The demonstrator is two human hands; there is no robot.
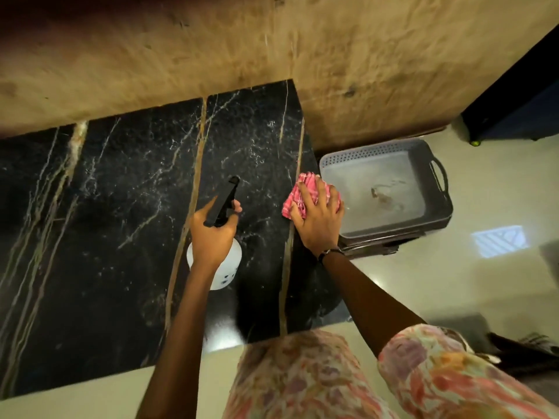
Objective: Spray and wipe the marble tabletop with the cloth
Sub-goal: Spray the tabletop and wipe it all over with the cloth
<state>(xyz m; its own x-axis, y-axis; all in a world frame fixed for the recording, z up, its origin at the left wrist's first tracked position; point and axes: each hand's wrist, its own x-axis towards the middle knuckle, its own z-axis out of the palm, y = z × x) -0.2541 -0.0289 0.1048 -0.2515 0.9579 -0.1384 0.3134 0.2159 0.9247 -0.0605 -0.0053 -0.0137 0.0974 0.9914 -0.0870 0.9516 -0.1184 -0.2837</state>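
Note:
The black marble tabletop (121,207) with gold and white veins fills the left and centre. My left hand (213,234) grips the black trigger head of a white spray bottle (225,267), held above the marble with its nozzle pointing away from me. My right hand (320,219) lies over a bunched pink and white cloth (295,196) at the table's right edge, fingers spread and curved over it. Most of the cloth is hidden under the hand.
A grey plastic basket (435,176) sits on the floor just right of the table, beside my right hand. A tan textured wall (332,62) rises behind the table. Pale floor (453,282) extends to the right, with a dark object (520,110) at the far right.

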